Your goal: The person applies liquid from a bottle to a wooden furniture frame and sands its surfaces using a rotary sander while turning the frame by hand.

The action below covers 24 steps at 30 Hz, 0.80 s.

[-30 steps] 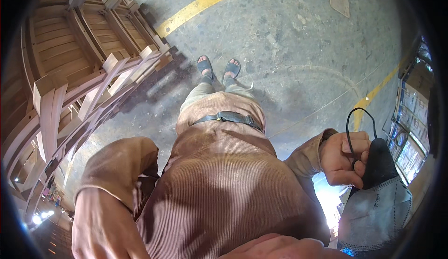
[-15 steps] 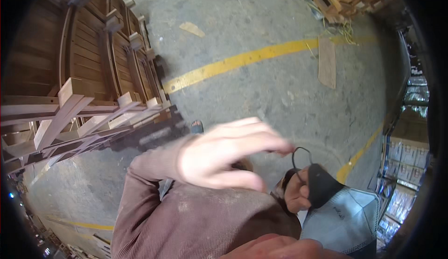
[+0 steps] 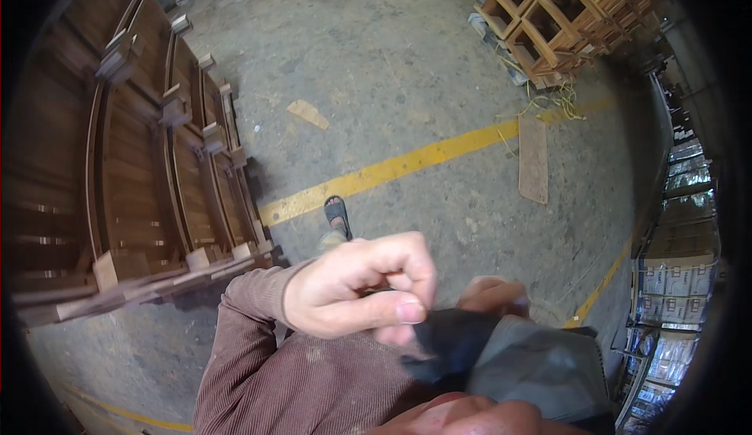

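Note:
A grey-blue face mask (image 3: 540, 364) with a black part (image 3: 458, 341) is close in front of my chest, blurred by motion. My left hand (image 3: 360, 286) is closed, thumb and curled fingers pinching at the black part's left edge. On the far side of the mask, my right hand (image 3: 493, 294) is curled around its upper edge. The mask covers much of that hand. The ear loop cannot be made out.
Stacked wooden panels (image 3: 141, 176) with projecting blocks line my left. Wooden frames (image 3: 560, 16) are piled at the far right. A flat board (image 3: 533, 161) and a smaller wood piece (image 3: 309, 114) lie on the concrete floor by a yellow line (image 3: 407, 167). Wrapped cartons (image 3: 677, 278) stand at right.
My left hand has gone from open and outstretched to closed at the mask's black part. The mask has shifted left. A sandalled foot now shows farther forward, and the floor view has shifted.

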{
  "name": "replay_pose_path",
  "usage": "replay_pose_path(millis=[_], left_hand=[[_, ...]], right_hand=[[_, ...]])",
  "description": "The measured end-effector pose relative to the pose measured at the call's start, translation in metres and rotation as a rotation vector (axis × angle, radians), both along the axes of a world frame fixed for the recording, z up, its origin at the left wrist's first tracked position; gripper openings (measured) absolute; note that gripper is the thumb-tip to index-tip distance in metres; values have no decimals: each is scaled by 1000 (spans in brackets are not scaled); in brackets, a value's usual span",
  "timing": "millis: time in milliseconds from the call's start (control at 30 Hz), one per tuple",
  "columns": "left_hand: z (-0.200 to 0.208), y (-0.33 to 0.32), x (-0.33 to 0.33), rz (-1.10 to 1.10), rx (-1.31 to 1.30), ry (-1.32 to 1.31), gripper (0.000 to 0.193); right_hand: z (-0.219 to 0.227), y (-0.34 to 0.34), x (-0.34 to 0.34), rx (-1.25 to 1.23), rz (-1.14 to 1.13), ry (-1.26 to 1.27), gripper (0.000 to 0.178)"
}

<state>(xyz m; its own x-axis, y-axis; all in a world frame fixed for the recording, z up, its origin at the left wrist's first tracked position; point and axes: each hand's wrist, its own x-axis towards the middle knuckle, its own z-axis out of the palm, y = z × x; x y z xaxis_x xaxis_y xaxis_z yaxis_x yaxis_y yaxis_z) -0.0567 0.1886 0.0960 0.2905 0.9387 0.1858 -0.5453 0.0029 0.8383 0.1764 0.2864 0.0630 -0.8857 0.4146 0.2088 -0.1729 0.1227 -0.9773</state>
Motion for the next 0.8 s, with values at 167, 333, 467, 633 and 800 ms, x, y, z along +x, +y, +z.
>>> replay_pose_path(millis=[167, 333, 467, 633, 800], left_hand=[[9, 68, -108, 211, 232, 86, 19], [26, 138, -208, 375, 353, -64, 23], [35, 192, -293, 263, 499, 357, 18], [36, 273, -357, 356, 725, -17, 24], [67, 370, -433, 175, 1202, -105, 10]], right_hand=[[4, 71, -126, 2, 234, 712, 37], [27, 152, -236, -125, 497, 816, 25], [32, 214, -321, -180, 457, 883, 18], [22, 325, -422, -241, 596, 896, 17], [41, 429, -535, -295, 723, 789, 29]])
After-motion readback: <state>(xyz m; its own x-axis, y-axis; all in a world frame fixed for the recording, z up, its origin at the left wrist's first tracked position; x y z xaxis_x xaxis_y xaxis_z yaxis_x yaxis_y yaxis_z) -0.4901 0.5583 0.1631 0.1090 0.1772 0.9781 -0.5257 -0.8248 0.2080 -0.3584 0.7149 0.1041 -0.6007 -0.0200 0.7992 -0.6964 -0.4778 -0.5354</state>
